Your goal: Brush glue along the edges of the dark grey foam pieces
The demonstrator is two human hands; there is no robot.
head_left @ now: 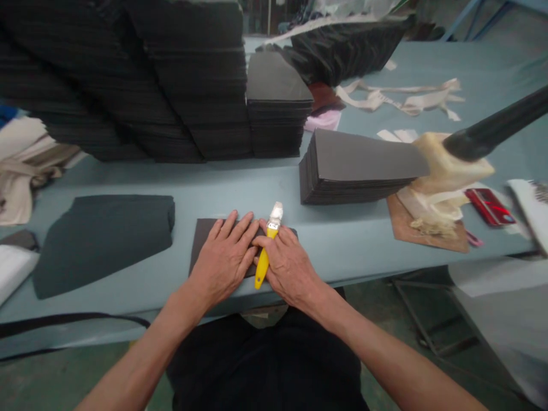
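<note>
A dark grey rectangular piece [201, 240] lies flat at the table's front edge, partly covered by both hands. My left hand [226, 254] presses on it with the fingers spread and holds nothing. In my right hand [291, 262] is a paintbrush [262, 265] with a yellow handle, gripped by the thumb; its whitish bristles point away from me. The other right fingers rest on the dark piece. To the left lies a larger dark green folded sheet [107, 240], apart from the hands.
Tall stacks of dark pieces [192, 85] stand at the back left. A shorter stack [363, 162] is right of the hands. Beyond it sit a cream container [434, 165] with a black tube, a brown board [402, 225] and a red phone-like object [489, 206].
</note>
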